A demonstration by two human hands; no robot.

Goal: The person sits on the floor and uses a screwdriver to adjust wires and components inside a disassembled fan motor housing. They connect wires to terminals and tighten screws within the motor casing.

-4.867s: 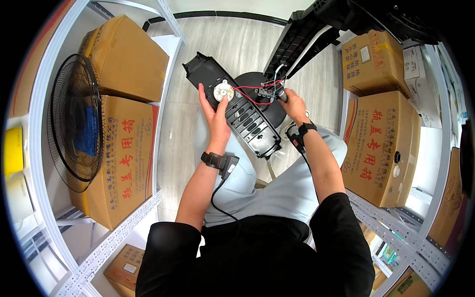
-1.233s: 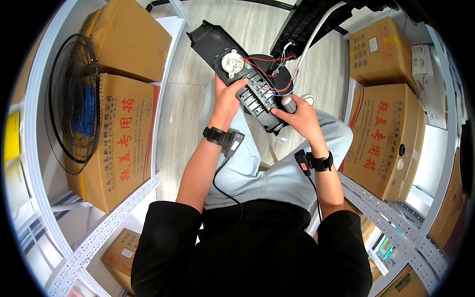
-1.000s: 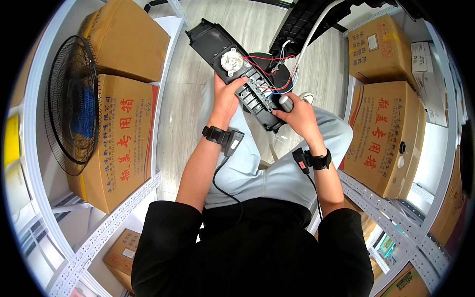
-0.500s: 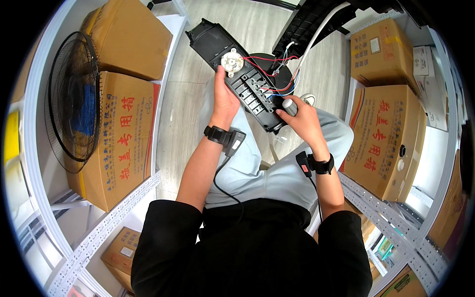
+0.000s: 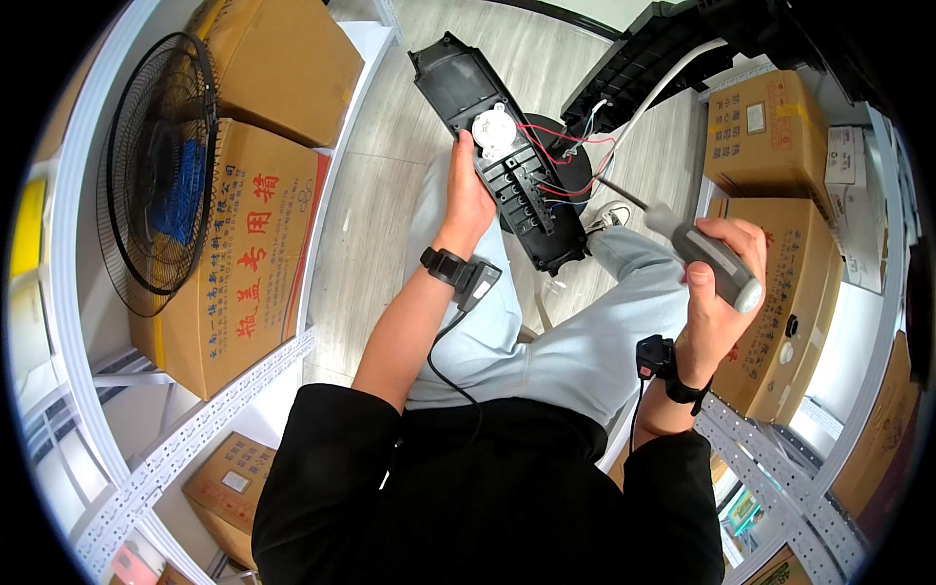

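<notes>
My left hand is closed on the left edge of a long black plastic control panel, which is tilted above my lap. A round white part is mounted near its middle, with a row-shaped switch block below. Red, blue and pale wires run from these toward the larger black housing. Off to the right, my right hand grips a screwdriver by its thick grey handle. Its dark shaft points up and left toward the panel, apart from it.
Cardboard boxes fill the metal shelf on the left, with a black wire fan guard before them. More boxes stand on the right shelf, close behind my right hand. A pale thick cable hangs along the black housing.
My right hand has moved away from the panel's lower end, rightward and toward me, carrying the screwdriver. The panel remains in my left hand; the whole view has shifted slightly.
</notes>
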